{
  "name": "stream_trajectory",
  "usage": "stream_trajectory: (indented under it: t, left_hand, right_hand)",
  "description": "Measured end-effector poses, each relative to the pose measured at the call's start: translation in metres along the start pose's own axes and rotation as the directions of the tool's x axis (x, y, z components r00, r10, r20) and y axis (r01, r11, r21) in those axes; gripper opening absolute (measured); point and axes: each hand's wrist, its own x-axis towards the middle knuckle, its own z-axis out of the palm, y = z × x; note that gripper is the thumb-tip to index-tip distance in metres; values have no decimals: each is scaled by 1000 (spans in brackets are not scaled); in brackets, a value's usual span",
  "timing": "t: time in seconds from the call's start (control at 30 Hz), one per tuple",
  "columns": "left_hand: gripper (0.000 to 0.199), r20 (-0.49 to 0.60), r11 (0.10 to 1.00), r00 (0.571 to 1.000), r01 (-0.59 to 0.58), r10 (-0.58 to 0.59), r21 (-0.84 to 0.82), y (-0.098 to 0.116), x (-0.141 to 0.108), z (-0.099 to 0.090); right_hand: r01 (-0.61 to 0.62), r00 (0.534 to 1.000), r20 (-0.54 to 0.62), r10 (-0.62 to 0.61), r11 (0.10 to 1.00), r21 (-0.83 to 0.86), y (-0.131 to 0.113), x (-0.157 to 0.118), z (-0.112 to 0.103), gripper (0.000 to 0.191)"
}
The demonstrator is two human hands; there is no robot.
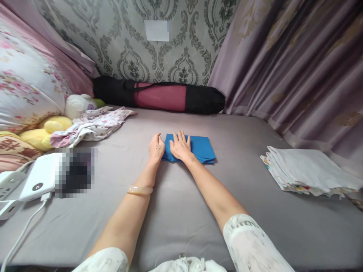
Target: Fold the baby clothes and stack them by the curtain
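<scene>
A folded blue cloth [200,147] lies on the grey sheet [176,211] in front of me, its near edge uneven and layered. Pressed flat on its left part is my right hand [180,146], with the fingers spread and pointing away. My left hand [157,148] stands on its side at the cloth's left edge, its fingers curled together. Whether it pinches the cloth's edge is hidden from view. A pale bangle circles my left forearm.
Folded white cloths [312,170] are stacked at the right. A black and pink long bag [160,97] lies along the wall. At left are a crumpled floral cloth [99,126], a yellow plush [42,134], a white power bank [42,175] and its cable.
</scene>
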Motion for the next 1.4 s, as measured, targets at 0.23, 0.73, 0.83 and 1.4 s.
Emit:
stream_trajectory:
  t: [0.23,0.73,0.83,1.4]
  left_hand:
    - [45,-2,1000,1000,10,-10,29,1,0,0]
    - [42,-71,999,997,31,-32,-6,12,-2,-8]
    - [42,-61,1000,998,29,-29,0,12,-2,-7]
    - [53,378,812,868,-458,321,362,28,-35,10]
  right_hand:
    - [-11,1000,22,11,999,33,-8,2,15,58]
    - [152,978,152,-143,987,-51,-33,-2,4,59]
    - [142,979,150,-135,989,-32,-33,-1,7,59]
    - [-57,993,90,70,988,-145,90,-31,-30,61]
